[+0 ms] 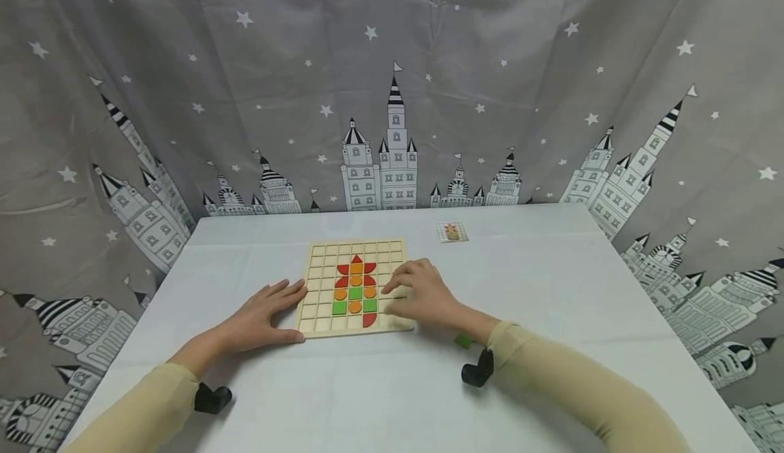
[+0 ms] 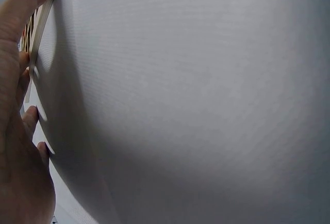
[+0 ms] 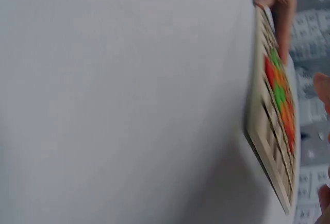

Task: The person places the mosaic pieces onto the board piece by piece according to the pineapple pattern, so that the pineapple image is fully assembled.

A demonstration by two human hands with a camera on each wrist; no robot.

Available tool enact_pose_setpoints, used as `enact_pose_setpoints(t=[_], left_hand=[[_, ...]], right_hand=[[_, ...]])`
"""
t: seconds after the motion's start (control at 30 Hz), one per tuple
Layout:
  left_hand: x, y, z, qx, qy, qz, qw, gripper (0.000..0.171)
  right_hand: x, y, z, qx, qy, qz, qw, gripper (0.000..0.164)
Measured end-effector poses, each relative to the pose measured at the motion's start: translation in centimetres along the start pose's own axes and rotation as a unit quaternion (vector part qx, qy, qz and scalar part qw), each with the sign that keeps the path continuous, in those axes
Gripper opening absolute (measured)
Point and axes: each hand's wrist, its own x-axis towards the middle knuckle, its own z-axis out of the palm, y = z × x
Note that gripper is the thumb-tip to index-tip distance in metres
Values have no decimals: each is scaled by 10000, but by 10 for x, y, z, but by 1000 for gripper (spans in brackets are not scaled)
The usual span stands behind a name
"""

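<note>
A wooden grid board (image 1: 318, 310) lies on the table with red, orange and green pieces set in its middle squares. At its lowest row sits a red quarter-round piece (image 1: 369, 320); green squares (image 1: 339, 308) and orange rounds (image 1: 354, 307) stand above. My left hand (image 1: 263, 317) rests at the board's left edge, fingers and thumb spread along it. Over the right edge hovers my right hand (image 1: 422, 296), fingers loosely bent and thumb apart, with no piece seen between them. Near the right wrist, a green piece (image 1: 463, 340) lies on the table, partly covered by the forearm.
Behind the board to the right lies a small picture card (image 1: 452, 232) with a gridded pattern. A white cloth covers the table (image 1: 539, 256). Beyond its far edge hangs a grey curtain (image 1: 459, 52) printed with castles and stars.
</note>
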Motion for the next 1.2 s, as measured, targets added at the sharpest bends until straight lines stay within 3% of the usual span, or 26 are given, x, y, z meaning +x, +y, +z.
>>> enact_pose_setpoints(t=[0.2, 0.37, 0.53, 0.8, 0.97, 1.2], left_hand=[[0, 0, -1, 25, 57, 91, 9999, 102], [0, 1, -2, 13, 92, 193, 9998, 101], [0, 1, -3, 13, 26, 140, 9999, 102], [1, -1, -1, 34, 56, 154, 9999, 102], [1, -2, 2, 20, 48, 95, 9999, 103], [1, -1, 3, 10, 73, 104, 9999, 102]], right_hand=[[-21, 25, -53, 379, -99, 641, 9972, 37], [-48, 48, -73, 242, -243, 930, 9951, 38], [-77, 65, -72, -253, -371, 837, 9955, 40], [-111, 67, -57, -719, -2, 585, 9957, 40], [-122, 64, -48, -957, 148, 665, 9931, 37], [-126, 65, -43, -779, 380, 560, 9947, 27]])
